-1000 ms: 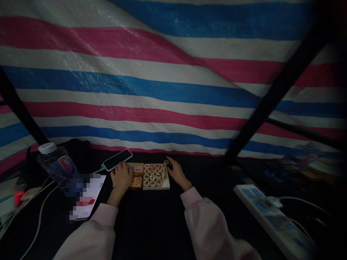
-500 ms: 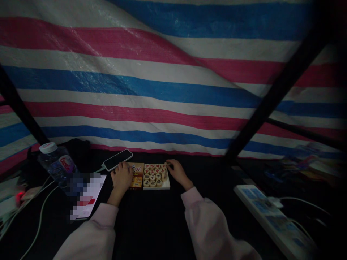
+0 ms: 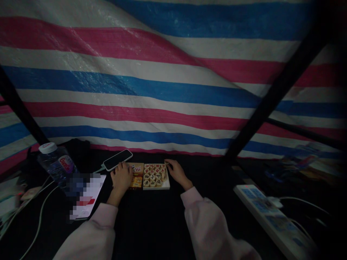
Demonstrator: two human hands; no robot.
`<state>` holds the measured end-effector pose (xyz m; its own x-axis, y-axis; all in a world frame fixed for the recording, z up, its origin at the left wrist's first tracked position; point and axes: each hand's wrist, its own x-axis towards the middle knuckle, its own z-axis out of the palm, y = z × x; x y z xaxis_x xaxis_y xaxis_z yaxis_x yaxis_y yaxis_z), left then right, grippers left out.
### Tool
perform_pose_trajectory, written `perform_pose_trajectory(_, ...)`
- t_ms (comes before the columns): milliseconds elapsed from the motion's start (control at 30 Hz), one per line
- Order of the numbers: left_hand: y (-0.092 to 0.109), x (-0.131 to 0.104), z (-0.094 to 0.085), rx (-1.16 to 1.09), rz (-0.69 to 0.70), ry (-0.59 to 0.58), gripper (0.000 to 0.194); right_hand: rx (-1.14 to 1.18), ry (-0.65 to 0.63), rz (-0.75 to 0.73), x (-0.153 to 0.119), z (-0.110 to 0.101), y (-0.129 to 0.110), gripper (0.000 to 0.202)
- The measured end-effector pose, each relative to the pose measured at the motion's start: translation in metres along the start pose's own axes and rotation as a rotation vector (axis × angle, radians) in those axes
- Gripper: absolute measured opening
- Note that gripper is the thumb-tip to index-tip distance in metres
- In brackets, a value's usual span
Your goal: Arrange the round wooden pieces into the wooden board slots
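A white tray holds several round wooden pieces with red or black characters, set in rows; one piece stands on edge near the right side. Against the tray's left side lies a brown and yellow box lid. My left hand rests on the lid's left part, fingers spread. My right hand is at the tray's upper right corner, its fingertips pinching a small round piece.
Left of my hands are a white phone, a phone with a lit screen, a clear bottle and cables. A power strip lies at right. Behind hangs a striped sheet between dark poles.
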<state>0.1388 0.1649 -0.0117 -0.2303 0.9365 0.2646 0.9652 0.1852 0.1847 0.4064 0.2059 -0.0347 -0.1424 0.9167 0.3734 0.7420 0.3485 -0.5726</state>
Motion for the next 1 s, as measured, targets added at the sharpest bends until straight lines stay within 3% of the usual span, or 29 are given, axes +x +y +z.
perform_pose_trajectory(367,-0.001,0.000,0.003,-0.009,0.008,0.019,0.046,-0.053,-0.046,0.029,-0.001,-0.013,-0.005,0.019)
perform_pose_trajectory(633,0.000,0.001,-0.002,-0.078,-0.042,-0.048,0.047,-0.135,-0.053,0.077,-0.001,-0.021,-0.014,0.015)
perform_pose_trajectory(1000,-0.004,0.005,-0.002,-0.219,-0.050,-0.077,0.043,-0.157,-0.065,0.081,-0.001,-0.021,-0.015,0.024)
